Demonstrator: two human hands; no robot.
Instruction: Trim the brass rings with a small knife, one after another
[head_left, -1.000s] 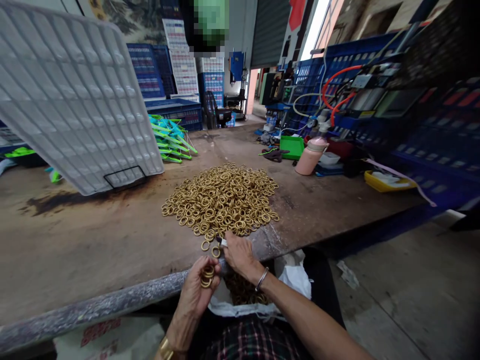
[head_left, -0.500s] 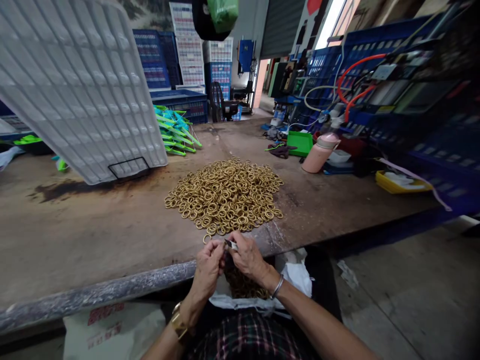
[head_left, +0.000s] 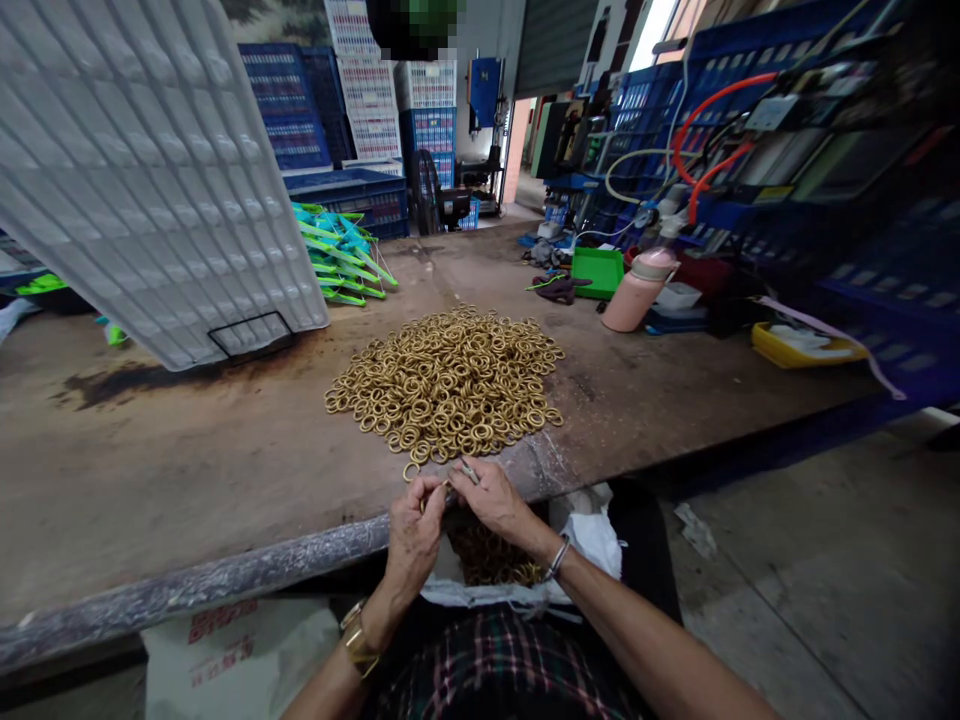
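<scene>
My left hand (head_left: 414, 528) is closed, its thumb and fingertips pinching a gold-coloured ring (head_left: 445, 486) that shows only partly. Close beside it, my right hand (head_left: 498, 507) grips a small knife-like tool (head_left: 469, 471), mostly covered by the fingers. Both hands meet just above the table's near edge. Beyond them a wide heap of gold rings (head_left: 450, 380) lies on the table, and one loose ring (head_left: 411, 471) sits at its near side. Below my hands, an open white sack (head_left: 592, 545) on my lap holds more rings (head_left: 499, 558), darker in the shade.
A large grey ribbed plastic panel (head_left: 172, 180) leans at the left of the table (head_left: 187, 460). Green and blue plastic pieces (head_left: 341, 255) lie behind it. To the right stand a pink bottle (head_left: 637, 292), a green tray (head_left: 597, 272) and a yellow tray (head_left: 806, 346).
My fingertips have drawn slightly apart, so the ring's edge shows between them. The tool has turned in my right hand, its dark tip now hard to see. The view has shifted slightly.
</scene>
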